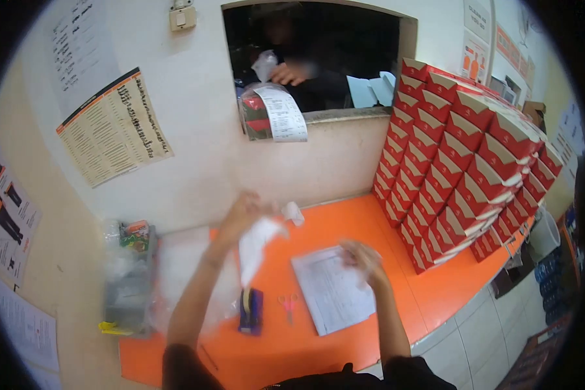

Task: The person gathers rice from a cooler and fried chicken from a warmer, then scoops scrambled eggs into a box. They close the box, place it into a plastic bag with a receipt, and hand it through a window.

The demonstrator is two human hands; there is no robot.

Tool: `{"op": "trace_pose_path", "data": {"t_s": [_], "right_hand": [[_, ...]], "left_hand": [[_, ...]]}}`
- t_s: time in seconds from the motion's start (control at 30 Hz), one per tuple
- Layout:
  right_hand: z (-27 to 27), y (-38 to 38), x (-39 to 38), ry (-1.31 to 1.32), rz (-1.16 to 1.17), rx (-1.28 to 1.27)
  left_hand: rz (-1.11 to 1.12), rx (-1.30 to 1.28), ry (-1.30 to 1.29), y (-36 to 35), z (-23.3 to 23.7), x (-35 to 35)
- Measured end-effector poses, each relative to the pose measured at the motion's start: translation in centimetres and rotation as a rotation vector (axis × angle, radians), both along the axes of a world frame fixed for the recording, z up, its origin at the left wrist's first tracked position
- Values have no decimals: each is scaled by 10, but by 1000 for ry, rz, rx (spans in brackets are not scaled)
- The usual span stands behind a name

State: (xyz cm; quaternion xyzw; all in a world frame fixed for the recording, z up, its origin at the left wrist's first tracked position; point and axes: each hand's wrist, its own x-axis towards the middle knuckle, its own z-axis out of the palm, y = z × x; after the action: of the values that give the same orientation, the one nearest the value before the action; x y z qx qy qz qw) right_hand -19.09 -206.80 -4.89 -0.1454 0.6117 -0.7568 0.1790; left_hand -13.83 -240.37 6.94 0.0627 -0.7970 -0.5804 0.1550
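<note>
Head view, left hand (244,214) raised, grip pinching white slip (257,247), right hand (364,259) blurred over sheet (328,292), grip unclear.

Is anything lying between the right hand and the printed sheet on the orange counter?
Nothing visible. The right hand lies, blurred, directly on the printed sheet, at its upper right corner. The small scissors lie on the orange counter left of the sheet, clear of it. The left hand holds a white slip higher up.

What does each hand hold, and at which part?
The left hand holds a white slip by its top end; the rest hangs down. The right hand rests on a sheet; blur hides any grip.
</note>
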Motion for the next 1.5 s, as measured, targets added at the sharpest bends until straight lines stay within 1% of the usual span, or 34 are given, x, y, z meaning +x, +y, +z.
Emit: {"op": "trace_pose_path", "data": {"t_s": [0.03,0.07,0.1,0.13,0.17,0.2,0.23,0.27,0.3,0.33,0.4,0.47,0.53,0.57,0.63,0.7,0.73,0.8,0.83,0.87,0.9,0.93,0.97,1.0,1.03,1.1,1.13,1.2,1.23,1.3,1.33,1.4,1.47,1.5], "right_hand": [[-16,46,32,-17,-151,16],[-33,94,64,-65,-231,-3],[-37,136,105,-95,-393,-16],[-39,179,143,-184,-551,62],[-45,222,186,-278,-727,130],[-57,266,234,-283,-846,174],[-57,296,281,-398,-1042,257],[-66,327,332,-464,-1202,377],[-66,341,385,-458,-1361,342],[-60,346,434,-451,-1514,316],[-72,356,511,-462,-1701,218],[-82,357,574,-446,-1818,136],[-89,341,602,-494,-1800,34],[-89,334,615,-493,-1848,10],[-92,325,645,-638,-1778,-28],[-106,321,694,-577,-1864,-116],[-114,317,721,-510,-1878,-152],[-122,315,785,-527,-1983,-206],[-126,318,821,-546,-2003,-211],[-133,320,856,-553,-2050,-225],[-140,322,891,-579,-2111,-261],[-145,321,929,-620,-2158,-299],[-148,316,961,-656,-2169,-311],[-148,316,991,-602,-2255,-322],[-145,317,1021,-536,-2340,-322],[-126,316,1069,-522,-2407,-301],[-118,317,1088,-489,-2469,-284],[-117,319,1123,-444,-2534,-317],[-118,319,1140,-398,-2590,-347],[-119,325,1167,-388,-2646,-380],[-122,329,1178,-370,-2688,-393],[-130,345,1203,-412,-2721,-426],[-135,371,1240,-442,-2754,-424],[-140,386,1259,-441,-2779,-414]], "left_hand": [[-52,-232,-51,33,7,38],[-191,-11,-82,65,8,75],[-301,16,-136,85,-12,98],[-413,74,-224,115,-10,128],[-529,164,-251,137,-46,148],[-614,-39,-302,163,-64,169],[-742,80,-276,186,-115,184],[-813,359,-411,215,-113,203],[-859,822,-681,237,-121,216],[-938,703,-742,257,-110,224],[-1093,711,-817,286,-103,244],[-1251,680,-865,305,-119,265],[-1367,645,-878,318,-124,283],[-1430,519,-921,325,-124,291],[-1559,337,-972,354,-118,304],[-1696,-68,-1017,396,-98,320],[-1767,-133,-1022,418,-88,333],[-1901,-178,-768,464,-74,374],[-2039,-149,-678,489,-89,386],[-2166,-261,-528,523,-84,409],[-2077,-267,-508,543,-76,438],[-2124,-189,-339,572,-86,468],[-2106,-137,-345,595,-67,508],[-2151,-119,-207,620,-61,543],[-2168,-27,-309,642,-48,583],[-2297,50,-165,690,-50,649],[-2307,50,-169,711,-44,682],[-2430,174,-34,751,-34,747],[-2446,163,-44,771,-33,777],[-2518,320,-102,811,-37,833],[-2537,297,-131,828,-38,858],[-2620,470,-343,867,-42,905],[-2683,443,-368,909,-50,946],[-2714,500,-427,930,-54,968]]}}
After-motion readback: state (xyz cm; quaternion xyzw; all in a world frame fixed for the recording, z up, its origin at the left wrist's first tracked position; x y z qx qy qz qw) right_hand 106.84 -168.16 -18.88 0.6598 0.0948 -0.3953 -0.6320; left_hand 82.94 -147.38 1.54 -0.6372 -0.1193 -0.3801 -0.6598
